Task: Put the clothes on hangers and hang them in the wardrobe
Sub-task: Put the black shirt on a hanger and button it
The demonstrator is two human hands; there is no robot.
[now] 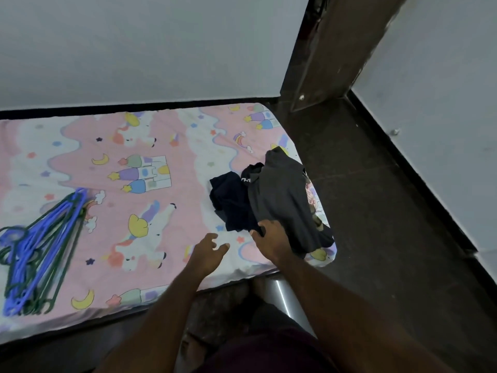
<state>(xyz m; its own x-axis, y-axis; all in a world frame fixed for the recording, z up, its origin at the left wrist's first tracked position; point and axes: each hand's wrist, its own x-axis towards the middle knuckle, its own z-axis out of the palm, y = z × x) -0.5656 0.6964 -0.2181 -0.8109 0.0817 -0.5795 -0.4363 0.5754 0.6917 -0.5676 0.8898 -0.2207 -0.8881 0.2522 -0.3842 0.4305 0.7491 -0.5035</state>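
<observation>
- Currently our right hand (271, 239) grips the near edge of the grey shirt (282, 200) at the bed's (174, 146) right end; our left hand (208, 250) hovers apart, fingers spread.
- Risk: lifting may drag the dark clothes (231, 203) beneath off the mattress.
- Hangers (40, 251) lie far left, a long reach.
</observation>
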